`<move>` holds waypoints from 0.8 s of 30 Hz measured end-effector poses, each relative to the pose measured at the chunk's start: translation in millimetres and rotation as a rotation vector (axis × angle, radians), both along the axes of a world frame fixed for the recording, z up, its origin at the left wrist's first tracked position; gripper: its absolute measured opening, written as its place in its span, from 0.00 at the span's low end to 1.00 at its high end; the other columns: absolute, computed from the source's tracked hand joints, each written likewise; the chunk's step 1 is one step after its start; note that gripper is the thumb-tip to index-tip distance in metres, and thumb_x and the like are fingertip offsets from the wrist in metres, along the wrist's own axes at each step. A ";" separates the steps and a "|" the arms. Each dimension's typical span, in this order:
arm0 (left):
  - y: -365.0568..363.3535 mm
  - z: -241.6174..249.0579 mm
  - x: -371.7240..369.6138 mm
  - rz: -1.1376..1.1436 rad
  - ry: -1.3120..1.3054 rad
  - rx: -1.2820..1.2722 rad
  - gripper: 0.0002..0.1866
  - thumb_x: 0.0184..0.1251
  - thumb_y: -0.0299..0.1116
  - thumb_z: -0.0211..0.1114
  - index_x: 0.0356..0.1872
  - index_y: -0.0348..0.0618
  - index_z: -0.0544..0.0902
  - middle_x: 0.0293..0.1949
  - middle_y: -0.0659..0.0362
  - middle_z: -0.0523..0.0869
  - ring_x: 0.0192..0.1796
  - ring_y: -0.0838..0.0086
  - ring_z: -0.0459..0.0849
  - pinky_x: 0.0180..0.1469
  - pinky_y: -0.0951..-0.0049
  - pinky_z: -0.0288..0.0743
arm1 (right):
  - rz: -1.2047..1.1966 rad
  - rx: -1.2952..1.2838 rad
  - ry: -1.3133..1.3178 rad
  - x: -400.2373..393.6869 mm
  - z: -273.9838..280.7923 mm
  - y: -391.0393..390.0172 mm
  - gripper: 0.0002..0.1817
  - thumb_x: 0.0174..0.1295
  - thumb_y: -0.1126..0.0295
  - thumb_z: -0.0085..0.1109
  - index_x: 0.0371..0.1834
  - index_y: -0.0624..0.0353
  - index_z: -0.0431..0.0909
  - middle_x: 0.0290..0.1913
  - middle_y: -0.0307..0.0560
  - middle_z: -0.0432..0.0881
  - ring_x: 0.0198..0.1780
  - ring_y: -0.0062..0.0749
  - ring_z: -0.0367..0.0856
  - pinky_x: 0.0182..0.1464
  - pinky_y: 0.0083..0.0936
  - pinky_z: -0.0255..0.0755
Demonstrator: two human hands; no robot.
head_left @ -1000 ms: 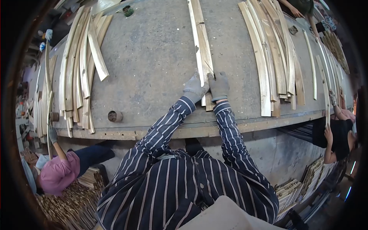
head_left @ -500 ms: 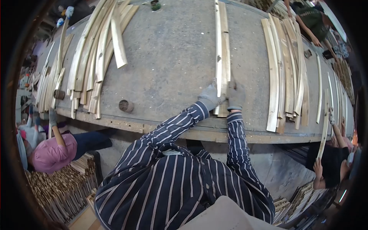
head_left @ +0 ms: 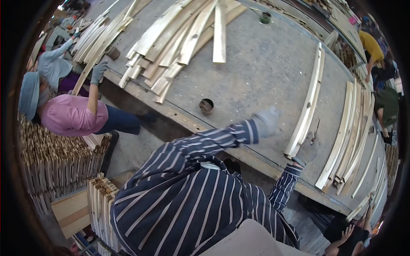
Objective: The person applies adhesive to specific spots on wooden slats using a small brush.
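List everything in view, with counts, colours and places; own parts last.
worktable: one, grey, across the centre
middle strips: two, pale wood, on the worktable
strip piles: at least three, pale, left and right
open cups: at least two, brown, near side
container: one, green, far side
stacked wood: many, brown, floor at left
co-workers: at least five, mixed colours, both sides
thin tool: one, dark, beside middle strips
shirt: one, navy-striped, bottom centre
left hand: one, grey-gloved, blurred over worktable
right hand: one, grey-gloved, holding thin tool
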State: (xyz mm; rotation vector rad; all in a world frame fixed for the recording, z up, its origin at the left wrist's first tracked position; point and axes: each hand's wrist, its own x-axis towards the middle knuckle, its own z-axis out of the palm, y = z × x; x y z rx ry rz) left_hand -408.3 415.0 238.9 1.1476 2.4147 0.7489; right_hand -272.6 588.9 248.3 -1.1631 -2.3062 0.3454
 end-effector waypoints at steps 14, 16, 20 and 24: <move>-348.6 26.7 -329.7 0.846 0.459 -0.579 0.36 0.53 0.50 0.71 0.59 0.40 0.72 0.54 0.49 0.78 0.56 0.56 0.77 0.54 0.59 0.74 | 0.791 -0.252 0.014 -112.9 1.0 -212.8 0.10 0.63 0.64 0.59 0.45 0.50 0.83 0.34 0.51 0.81 0.33 0.46 0.81 0.33 0.34 0.72; -355.0 23.6 -337.1 0.833 0.469 -0.549 0.33 0.53 0.48 0.71 0.57 0.39 0.75 0.50 0.49 0.81 0.52 0.57 0.81 0.50 0.59 0.76 | 0.746 -0.309 -0.067 -112.8 1.1 -222.6 0.09 0.64 0.64 0.59 0.45 0.49 0.82 0.34 0.51 0.81 0.34 0.46 0.81 0.33 0.35 0.72; -402.3 23.7 -304.0 0.521 -0.646 0.620 0.11 0.58 0.33 0.66 0.37 0.37 0.79 0.25 0.62 0.76 0.25 0.78 0.74 0.25 0.75 0.70 | 0.679 -0.285 -0.093 -103.8 -10.4 -220.6 0.09 0.65 0.64 0.58 0.45 0.51 0.82 0.33 0.50 0.81 0.33 0.46 0.81 0.33 0.36 0.72; -415.0 40.4 -193.4 0.491 -1.340 1.053 0.31 0.60 0.25 0.56 0.66 0.27 0.61 0.40 0.56 0.72 0.30 0.81 0.70 0.25 0.82 0.65 | 0.787 -0.363 -0.045 -105.0 -9.8 -233.5 0.26 0.52 0.57 0.71 0.53 0.53 0.77 0.39 0.50 0.80 0.38 0.46 0.80 0.39 0.39 0.73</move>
